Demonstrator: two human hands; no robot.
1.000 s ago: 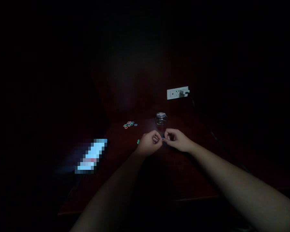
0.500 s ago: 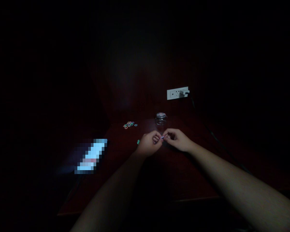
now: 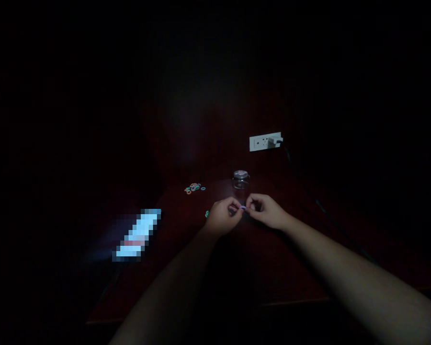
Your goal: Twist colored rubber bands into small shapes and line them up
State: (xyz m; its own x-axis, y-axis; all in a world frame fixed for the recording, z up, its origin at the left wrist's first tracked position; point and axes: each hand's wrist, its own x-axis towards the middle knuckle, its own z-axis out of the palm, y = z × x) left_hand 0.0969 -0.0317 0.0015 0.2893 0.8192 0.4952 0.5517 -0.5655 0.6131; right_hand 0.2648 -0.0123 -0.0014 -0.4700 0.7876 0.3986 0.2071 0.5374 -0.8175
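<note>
A small pale lilac hair tie [image 3: 243,207] is pinched between my two hands above the dark red table. My left hand [image 3: 222,215] is closed on its left side, thumb and forefinger together. From the right, my right hand [image 3: 267,210] grips the other side with its fingertips. Just behind the hands stands a clear jar [image 3: 241,184] with a lid on. Green hair ties [image 3: 207,213] lie beside my left hand, partly hidden by it. Farther back is a loose pile of coloured hair ties [image 3: 193,188].
At the left lies a lit phone [image 3: 138,235], its screen blurred. A white wall socket [image 3: 265,142] with a plug in it is on the back wall, and a dark cable [image 3: 321,206] runs down the right side. The table's front edge [image 3: 294,302] shows between my forearms. Surroundings are very dark.
The whole view has shifted slightly, so things sit a little lower. My hands stay together on the hair tie, their fingertips slightly farther apart, with more of it showing between them.
</note>
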